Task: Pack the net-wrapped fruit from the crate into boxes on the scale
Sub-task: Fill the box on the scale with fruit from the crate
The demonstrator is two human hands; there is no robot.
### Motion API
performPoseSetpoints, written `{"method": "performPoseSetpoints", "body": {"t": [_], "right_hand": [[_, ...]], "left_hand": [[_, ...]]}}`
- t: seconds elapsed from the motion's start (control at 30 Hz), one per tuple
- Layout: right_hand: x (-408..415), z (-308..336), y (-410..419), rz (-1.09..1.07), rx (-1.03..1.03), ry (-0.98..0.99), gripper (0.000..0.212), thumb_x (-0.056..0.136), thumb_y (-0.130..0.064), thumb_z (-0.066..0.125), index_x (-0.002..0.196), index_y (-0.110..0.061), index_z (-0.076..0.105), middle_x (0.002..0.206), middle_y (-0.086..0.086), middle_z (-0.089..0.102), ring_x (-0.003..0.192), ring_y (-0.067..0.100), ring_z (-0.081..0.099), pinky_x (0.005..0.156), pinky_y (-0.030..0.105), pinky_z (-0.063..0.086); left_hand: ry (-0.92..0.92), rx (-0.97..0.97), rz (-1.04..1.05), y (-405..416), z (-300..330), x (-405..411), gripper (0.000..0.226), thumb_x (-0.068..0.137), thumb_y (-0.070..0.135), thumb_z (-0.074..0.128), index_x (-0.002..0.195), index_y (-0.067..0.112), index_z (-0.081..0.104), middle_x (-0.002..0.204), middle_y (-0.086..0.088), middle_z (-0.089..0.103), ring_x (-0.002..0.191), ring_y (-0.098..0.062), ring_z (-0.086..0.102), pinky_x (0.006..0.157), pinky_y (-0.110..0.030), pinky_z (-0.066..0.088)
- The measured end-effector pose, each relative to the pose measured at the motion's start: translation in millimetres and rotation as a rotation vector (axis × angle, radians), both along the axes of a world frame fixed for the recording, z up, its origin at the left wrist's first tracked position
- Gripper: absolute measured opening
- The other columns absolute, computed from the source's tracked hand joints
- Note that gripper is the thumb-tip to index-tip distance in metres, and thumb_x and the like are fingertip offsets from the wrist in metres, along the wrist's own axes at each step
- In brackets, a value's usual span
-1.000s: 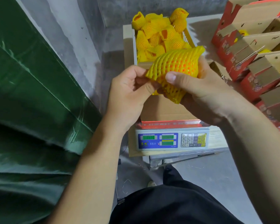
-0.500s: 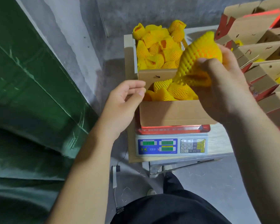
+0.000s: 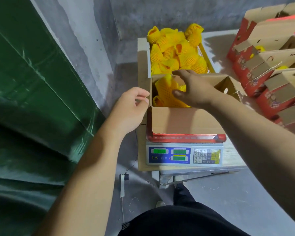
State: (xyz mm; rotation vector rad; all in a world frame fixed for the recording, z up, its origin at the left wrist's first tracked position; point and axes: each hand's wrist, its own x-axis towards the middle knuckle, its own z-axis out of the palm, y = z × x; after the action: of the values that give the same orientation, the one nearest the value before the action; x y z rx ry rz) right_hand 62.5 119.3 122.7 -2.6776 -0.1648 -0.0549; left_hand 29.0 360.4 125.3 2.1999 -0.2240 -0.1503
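Head view: the right hand (image 3: 192,87) reaches into the box (image 3: 186,120) on the scale (image 3: 184,155), its grip loosely curled over a net-wrapped fruit (image 3: 167,92); whether it actually holds it, I cannot tell. The left hand (image 3: 131,108), half open, pinches the box's left wall. Pressing down could skew the weight, and a fruit let go carelessly might bruise those below.
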Motion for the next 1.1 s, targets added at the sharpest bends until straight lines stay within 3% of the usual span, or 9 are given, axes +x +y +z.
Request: {"method": "performPoseSetpoints", "body": {"t": [0.07, 0.2, 0.33, 0.43, 0.7, 0.9, 1.1], "right_hand": [[-8, 5, 8, 0.034, -0.035, -0.038, 0.065, 0.095, -0.029, 0.069, 0.153, -0.018, 0.043, 0.154, 0.015, 0.044, 0.130, 0.038, 0.053, 0.104, 0.041, 0.046], [-29, 20, 26, 0.191, -0.075, -0.060, 0.061, 0.095, -0.030, 0.069, 0.150, -0.018, 0.047, 0.145, 0.014, 0.051, 0.124, 0.035, 0.056, 0.099, 0.037, 0.044], [-43, 31, 33, 0.300, -0.114, -0.097, 0.055, 0.094, -0.026, 0.069, 0.146, -0.017, 0.051, 0.135, 0.014, 0.057, 0.115, 0.034, 0.060, 0.092, 0.042, 0.049], [-49, 33, 29, 0.333, -0.140, -0.083, 0.054, 0.094, -0.021, 0.069, 0.145, -0.017, 0.052, 0.135, 0.015, 0.056, 0.117, 0.036, 0.059, 0.094, 0.047, 0.049], [-55, 36, 16, 0.248, -0.101, -0.080, 0.063, 0.094, -0.029, 0.072, 0.152, -0.022, 0.047, 0.146, 0.013, 0.052, 0.121, 0.037, 0.059, 0.096, 0.048, 0.051], [-53, 35, 1, 0.204, -0.060, -0.086, 0.062, 0.096, -0.030, 0.070, 0.152, -0.022, 0.046, 0.149, 0.010, 0.050, 0.123, 0.034, 0.058, 0.099, 0.045, 0.050], [-42, 31, -16, 0.201, -0.016, -0.086, 0.059, 0.095, -0.026, 0.070, 0.150, -0.020, 0.049, 0.145, 0.011, 0.054, 0.128, 0.031, 0.056, 0.102, 0.036, 0.045]], "left_hand": [[-0.033, 0.072, -0.023, -3, 2, 4, 0.022, 0.107, 0.030, 0.054, 0.126, 0.039, 0.061, 0.123, 0.018, 0.064, 0.106, 0.004, 0.060, 0.077, -0.016, 0.044], [-0.114, 0.168, -0.094, -17, 8, 7, 0.023, 0.106, 0.033, 0.054, 0.127, 0.035, 0.063, 0.121, 0.015, 0.067, 0.109, -0.004, 0.064, 0.084, -0.024, 0.051], [-0.131, 0.214, -0.192, -27, 12, 0, 0.020, 0.103, 0.031, 0.052, 0.117, 0.026, 0.067, 0.113, 0.007, 0.072, 0.105, -0.018, 0.067, 0.090, -0.043, 0.057], [-0.118, 0.231, -0.207, -28, 12, -6, 0.021, 0.103, 0.031, 0.052, 0.115, 0.023, 0.067, 0.108, 0.005, 0.073, 0.100, -0.020, 0.068, 0.088, -0.049, 0.057], [-0.143, 0.207, -0.190, -28, 5, -10, 0.025, 0.103, 0.039, 0.059, 0.127, 0.031, 0.066, 0.119, 0.013, 0.071, 0.108, -0.011, 0.066, 0.093, -0.039, 0.057], [-0.139, 0.164, -0.154, -31, -1, -8, 0.024, 0.104, 0.040, 0.059, 0.126, 0.037, 0.065, 0.112, 0.021, 0.067, 0.100, 0.006, 0.062, 0.076, -0.015, 0.047], [-0.121, 0.078, -0.129, -41, -1, 5, 0.021, 0.105, 0.037, 0.059, 0.125, 0.037, 0.067, 0.108, 0.026, 0.067, 0.101, 0.005, 0.064, 0.079, -0.014, 0.047]]}}
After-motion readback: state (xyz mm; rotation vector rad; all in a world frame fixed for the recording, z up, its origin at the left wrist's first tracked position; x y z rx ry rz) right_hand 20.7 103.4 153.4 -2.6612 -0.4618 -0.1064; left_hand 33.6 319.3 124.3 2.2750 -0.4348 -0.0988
